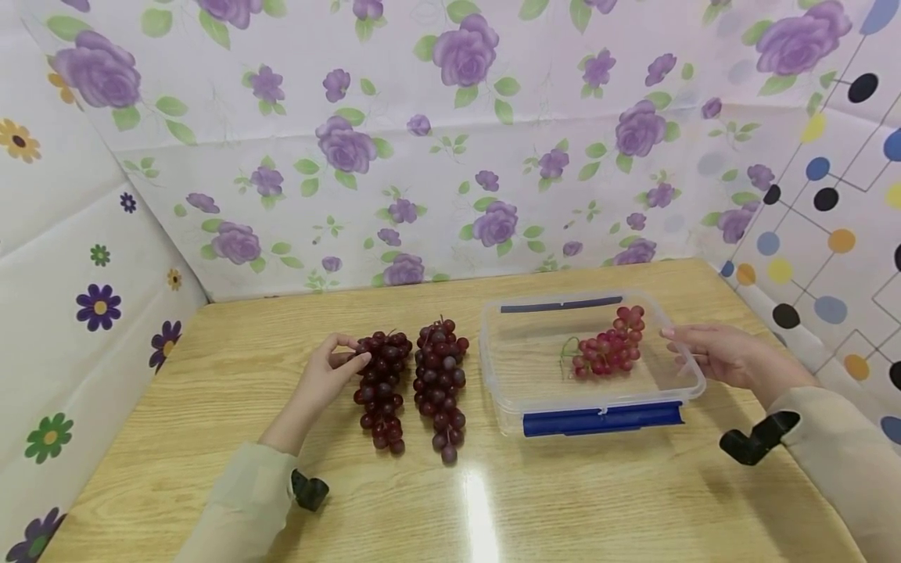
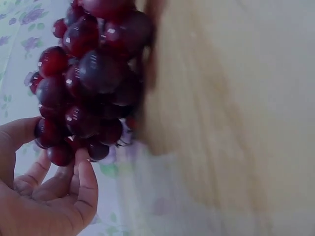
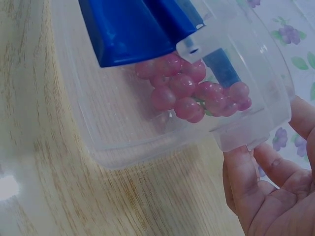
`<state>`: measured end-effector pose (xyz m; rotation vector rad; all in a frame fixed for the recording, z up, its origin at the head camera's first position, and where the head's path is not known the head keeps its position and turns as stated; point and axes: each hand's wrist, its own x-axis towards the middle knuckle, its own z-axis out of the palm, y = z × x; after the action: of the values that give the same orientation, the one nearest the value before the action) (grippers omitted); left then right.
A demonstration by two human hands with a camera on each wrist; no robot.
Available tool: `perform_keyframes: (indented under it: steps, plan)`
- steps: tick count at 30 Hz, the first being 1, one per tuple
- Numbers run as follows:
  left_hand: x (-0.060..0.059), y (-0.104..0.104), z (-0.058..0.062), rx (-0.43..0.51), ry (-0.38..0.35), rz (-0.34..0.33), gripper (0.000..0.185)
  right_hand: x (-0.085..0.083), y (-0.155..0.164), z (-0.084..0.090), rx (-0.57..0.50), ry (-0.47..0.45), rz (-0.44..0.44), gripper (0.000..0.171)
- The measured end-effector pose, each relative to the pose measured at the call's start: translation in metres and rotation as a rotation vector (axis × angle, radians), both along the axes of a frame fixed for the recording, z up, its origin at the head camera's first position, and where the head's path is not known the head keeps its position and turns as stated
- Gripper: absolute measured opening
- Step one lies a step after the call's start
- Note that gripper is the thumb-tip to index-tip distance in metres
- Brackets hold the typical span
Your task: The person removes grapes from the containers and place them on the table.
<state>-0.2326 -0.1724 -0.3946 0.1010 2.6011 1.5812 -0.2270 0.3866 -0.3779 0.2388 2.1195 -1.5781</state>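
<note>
Two bunches of dark red grapes lie side by side on the table. My left hand (image 1: 327,374) pinches the far end of the left bunch (image 1: 383,383) between thumb and fingers; the left wrist view shows this bunch (image 2: 93,73) close up. The right bunch (image 1: 441,383) is beside it, untouched. A clear plastic container (image 1: 503,410) with blue clips stands right of the bunches and holds a pinkish-red bunch of grapes (image 1: 611,348) with a green stem. At the container's right side, my right hand (image 1: 728,356) grips the rim, thumb above and fingers below.
The wooden table (image 1: 394,516) ends at a back wall of purple-flowered cloth (image 1: 415,180). A dotted cloth (image 1: 831,258) stands along the right side, and a cloth with coloured flowers (image 1: 91,258) along the left.
</note>
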Motion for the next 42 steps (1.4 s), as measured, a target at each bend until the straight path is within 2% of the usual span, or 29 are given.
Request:
perform_keyframes:
  steps: [6,14,20,30,35,42]
  plan:
    - [0.001,-0.001,-0.005,0.007,0.012,-0.007,0.031,0.002,0.0,0.002,-0.004,0.001,-0.007,0.079]
    - [0.0,-0.001,-0.005,0.079,-0.033,0.0,0.031,0.002,0.001,0.003,-0.027,-0.001,-0.026,0.076]
    - [0.001,-0.001,-0.005,0.151,-0.049,0.023,0.036,0.002,0.0,0.003,-0.009,-0.001,-0.021,0.08]
    - [0.003,-0.002,-0.001,0.121,-0.05,0.042,0.044,0.0,0.0,0.002,-0.028,-0.01,-0.034,0.08]
    - [0.003,-0.002,0.003,0.129,-0.01,0.033,0.046,0.001,-0.002,0.002,-0.017,-0.002,-0.031,0.079]
    - [0.002,-0.001,0.01,0.15,0.054,0.057,0.043,0.002,-0.003,0.001,-0.015,-0.002,-0.025,0.081]
